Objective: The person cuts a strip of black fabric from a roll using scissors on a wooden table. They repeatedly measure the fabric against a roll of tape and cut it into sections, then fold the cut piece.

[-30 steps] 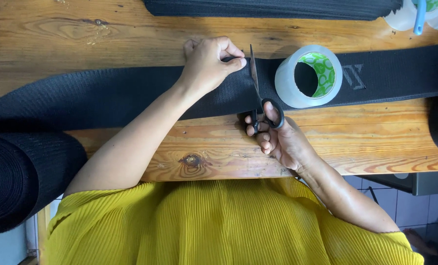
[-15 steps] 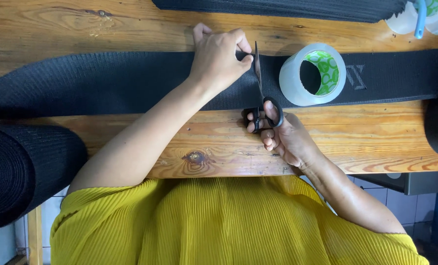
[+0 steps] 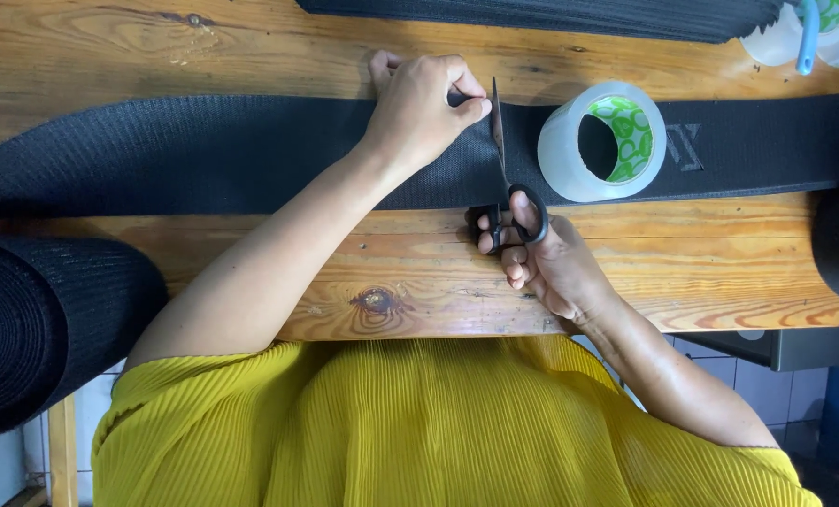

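The person wears a yellow pleated top (image 3: 438,422); both forearms are bare.

A round roll of clear packing tape with a green and white printed inner core (image 3: 605,141) lies on the black woven strip at about 1 o'clock from the centre; the core label is curved, green with white shapes. Just to its right, at 2 o'clock, a small pale printed mark (image 3: 684,147) sits on the strip. In the far 1 o'clock corner stand two translucent white plastic containers (image 3: 818,36), one with a green label and a light blue part in front. No signs or screens are visible
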